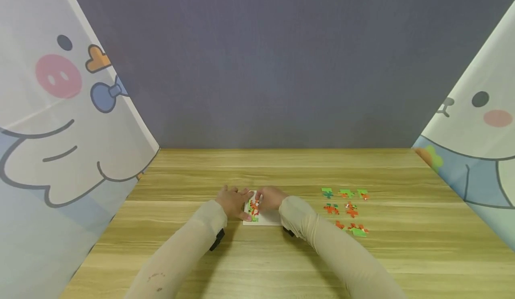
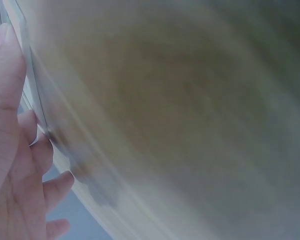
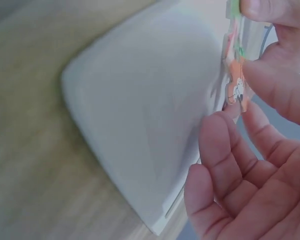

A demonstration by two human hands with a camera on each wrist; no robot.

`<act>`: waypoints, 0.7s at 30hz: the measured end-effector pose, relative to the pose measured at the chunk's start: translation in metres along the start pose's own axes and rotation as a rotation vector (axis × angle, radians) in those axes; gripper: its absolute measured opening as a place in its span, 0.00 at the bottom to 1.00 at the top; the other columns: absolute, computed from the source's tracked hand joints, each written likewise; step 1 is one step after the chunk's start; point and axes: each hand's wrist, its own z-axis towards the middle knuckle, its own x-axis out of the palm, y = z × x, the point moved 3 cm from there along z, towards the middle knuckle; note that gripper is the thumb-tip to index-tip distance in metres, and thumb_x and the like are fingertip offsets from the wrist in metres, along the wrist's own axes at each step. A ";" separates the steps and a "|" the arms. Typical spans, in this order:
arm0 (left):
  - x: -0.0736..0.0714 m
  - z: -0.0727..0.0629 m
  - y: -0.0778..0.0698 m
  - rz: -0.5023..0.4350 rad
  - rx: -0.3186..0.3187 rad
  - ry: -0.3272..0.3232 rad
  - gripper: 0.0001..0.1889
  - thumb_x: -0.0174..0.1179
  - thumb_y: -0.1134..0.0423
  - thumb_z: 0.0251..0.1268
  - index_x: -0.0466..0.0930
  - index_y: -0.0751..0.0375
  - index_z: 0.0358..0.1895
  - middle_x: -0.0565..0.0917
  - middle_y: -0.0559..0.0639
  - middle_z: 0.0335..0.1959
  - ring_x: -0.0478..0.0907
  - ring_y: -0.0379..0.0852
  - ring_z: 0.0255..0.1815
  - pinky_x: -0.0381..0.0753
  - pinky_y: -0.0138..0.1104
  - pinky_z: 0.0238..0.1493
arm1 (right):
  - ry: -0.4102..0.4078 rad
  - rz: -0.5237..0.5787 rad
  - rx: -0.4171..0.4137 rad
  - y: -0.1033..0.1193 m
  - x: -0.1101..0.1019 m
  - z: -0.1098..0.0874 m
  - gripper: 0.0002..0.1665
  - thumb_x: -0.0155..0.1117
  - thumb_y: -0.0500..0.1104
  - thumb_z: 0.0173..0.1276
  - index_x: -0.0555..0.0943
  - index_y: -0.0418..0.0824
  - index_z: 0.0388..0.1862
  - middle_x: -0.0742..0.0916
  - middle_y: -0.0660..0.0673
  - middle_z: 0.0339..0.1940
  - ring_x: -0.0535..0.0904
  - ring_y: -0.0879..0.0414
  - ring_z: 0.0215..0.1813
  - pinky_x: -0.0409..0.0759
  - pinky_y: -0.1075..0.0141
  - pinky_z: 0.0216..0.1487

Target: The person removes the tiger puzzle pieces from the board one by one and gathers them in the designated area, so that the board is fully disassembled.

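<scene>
A white puzzle board (image 1: 270, 220) lies on the table, with joined green and orange jigsaw pieces (image 1: 253, 209) along its left side. My left hand (image 1: 233, 203) rests at the board's left edge, fingers spread and thumb on the lower pieces. My right hand (image 1: 272, 198) reaches over the board from the right. In the right wrist view, its thumb and forefinger pinch an orange and white jigsaw piece (image 3: 236, 86) against the joined ones, while the other fingers are loosely bent. Mostly table shows in the left wrist view, with the left hand (image 2: 15, 135) along the board's edge.
To the right on the wooden table (image 1: 193, 174), several loose jigsaw pieces (image 1: 351, 209) lie spread in rough rows. A grey wall (image 1: 281, 66) stands behind the table, and cartoon-printed curtains (image 1: 72, 147) hang at both sides.
</scene>
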 end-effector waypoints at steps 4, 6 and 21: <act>0.000 0.001 0.000 0.011 -0.001 0.003 0.47 0.57 0.29 0.58 0.57 0.44 0.79 0.59 0.40 0.79 0.62 0.53 0.76 0.56 0.53 0.76 | -0.005 0.020 -0.026 0.004 -0.003 -0.002 0.08 0.70 0.31 0.61 0.80 0.39 0.35 0.78 0.50 0.24 0.70 0.58 0.27 0.68 0.69 0.29; 0.000 0.001 0.000 0.013 0.001 0.008 0.47 0.56 0.29 0.58 0.56 0.43 0.79 0.58 0.39 0.79 0.62 0.53 0.76 0.56 0.53 0.76 | -0.008 0.015 -0.049 0.006 -0.004 -0.004 0.07 0.70 0.31 0.62 0.80 0.38 0.33 0.79 0.50 0.25 0.70 0.58 0.28 0.68 0.70 0.30; 0.002 0.002 0.003 -0.026 0.010 0.018 0.47 0.57 0.30 0.58 0.56 0.45 0.79 0.57 0.41 0.79 0.60 0.55 0.76 0.54 0.55 0.76 | -0.049 0.062 -0.148 0.011 -0.010 -0.012 0.06 0.67 0.28 0.62 0.81 0.37 0.32 0.84 0.46 0.29 0.72 0.61 0.30 0.69 0.73 0.30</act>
